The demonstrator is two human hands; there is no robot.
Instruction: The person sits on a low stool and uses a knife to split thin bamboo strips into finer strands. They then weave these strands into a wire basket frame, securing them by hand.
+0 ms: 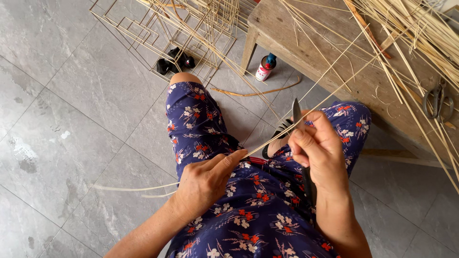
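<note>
Head view: left hand point(203, 184) pinches one bamboo strip point(330, 98), right hand point(321, 150) grasps one knife point(301, 143); one pair of scissors point(438, 100) on bench point(306, 48).

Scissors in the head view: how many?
1. The scissors lie on the wooden bench at the right edge, among loose cane strips. More may be hidden under that pile.

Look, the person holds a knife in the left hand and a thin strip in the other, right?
Not quite. The head view shows the knife in the right hand; the left hand pinches the thin strip.
</note>
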